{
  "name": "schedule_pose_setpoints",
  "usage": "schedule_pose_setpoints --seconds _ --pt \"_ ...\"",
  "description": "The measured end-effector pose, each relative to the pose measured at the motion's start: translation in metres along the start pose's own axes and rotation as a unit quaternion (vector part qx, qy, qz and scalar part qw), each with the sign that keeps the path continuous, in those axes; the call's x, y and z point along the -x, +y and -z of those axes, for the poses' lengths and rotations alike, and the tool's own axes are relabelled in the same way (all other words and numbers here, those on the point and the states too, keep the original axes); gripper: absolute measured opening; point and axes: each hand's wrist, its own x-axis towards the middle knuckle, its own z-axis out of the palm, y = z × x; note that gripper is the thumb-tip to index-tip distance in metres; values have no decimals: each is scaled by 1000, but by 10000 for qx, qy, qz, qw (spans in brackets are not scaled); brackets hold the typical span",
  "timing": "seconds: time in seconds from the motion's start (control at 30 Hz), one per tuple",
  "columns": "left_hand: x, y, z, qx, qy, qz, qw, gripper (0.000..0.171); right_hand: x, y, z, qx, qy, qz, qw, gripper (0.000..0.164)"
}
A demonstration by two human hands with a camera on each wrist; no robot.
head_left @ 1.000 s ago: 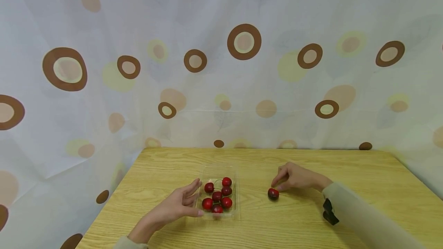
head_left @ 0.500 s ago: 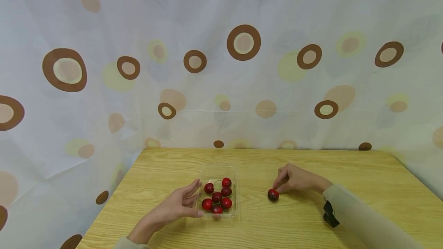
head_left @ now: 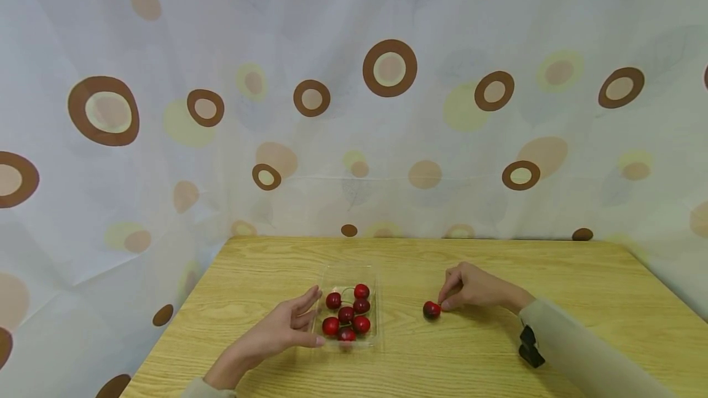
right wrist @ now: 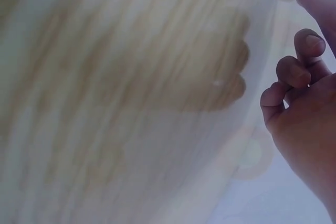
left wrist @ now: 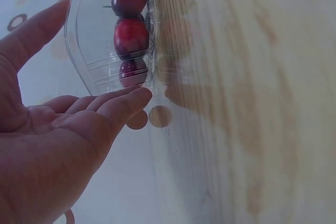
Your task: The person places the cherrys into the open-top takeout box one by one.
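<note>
In the head view a clear plastic box [head_left: 378,318] holds several dark red cherries [head_left: 346,315], some with green stems. My left hand [head_left: 279,327] rests against its left side, fingers extended and thumb at the near corner. The left wrist view shows those fingers [left wrist: 113,109] beside the box wall [left wrist: 79,51]. On the table to the right lies a single cherry [head_left: 431,310]. My right hand [head_left: 472,287] pinches it at its right side with thumb and index finger; its stem cannot be made out. The right wrist view shows curled fingers [right wrist: 294,72] but no cherry.
A wooden table [head_left: 398,373] carries everything. Behind and to the left hangs a white curtain [head_left: 343,140] with brown and yellow circles. A black strap [head_left: 531,347] sits at the right sleeve [head_left: 586,343].
The single cherry has shifted slightly left and turned at my right fingertips. My right thumb and index finger have closed together. The left hand and the box have stayed put.
</note>
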Motion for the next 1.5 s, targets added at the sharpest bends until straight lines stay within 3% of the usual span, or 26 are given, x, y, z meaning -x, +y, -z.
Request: schedule_pose_setpoints --seconds 0.43,0.63,0.83,1.1,1.5 --pt "-1 3 0 -15 24 22 10000 99 5 -12 -4 -189 399 -59 9990 8" --pt "-2 2 1 0 3 19 10000 99 5 -21 -8 11 608 8 9981 8" --pt "-2 3 0 -21 7 38 10000 99 1 -36 -11 196 794 -268 9963 3" --pt "-2 3 1 -24 10 0 10000 99 -19 -62 -18 342 1088 -555 9919 4" --pt "-2 0 0 52 -27 26 10000 99 -62 -89 -43 361 1379 -388 9890 5"
